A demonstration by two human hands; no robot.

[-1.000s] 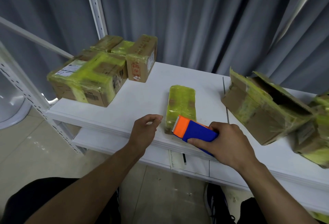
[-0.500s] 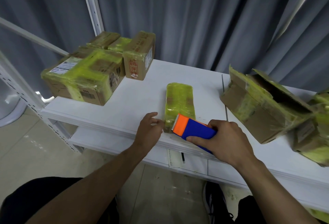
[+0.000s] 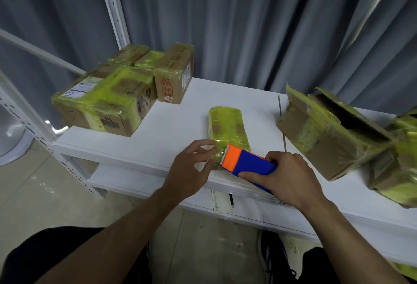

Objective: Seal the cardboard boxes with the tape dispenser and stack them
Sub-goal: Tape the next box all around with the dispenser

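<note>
A small flat box [image 3: 226,127] wrapped in yellow-green tape lies in the middle of the white table [image 3: 180,121]. My right hand [image 3: 286,176] grips the blue and orange tape dispenser [image 3: 244,163], whose toothed orange end sits at the box's near end. My left hand [image 3: 191,171] is at the box's near left corner, fingertips touching the tape there. A group of taped boxes [image 3: 108,101] stands at the back left. An open box [image 3: 327,134] with raised flaps lies on the right.
Another taped box [image 3: 401,166] sits at the far right edge. A white shelf upright [image 3: 112,8] rises behind the left boxes, grey curtains hang behind. The table's front edge runs under my hands, with tiled floor below.
My left hand moved right from the bare table to the near left corner of the small box. The right hand and dispenser have barely moved.
</note>
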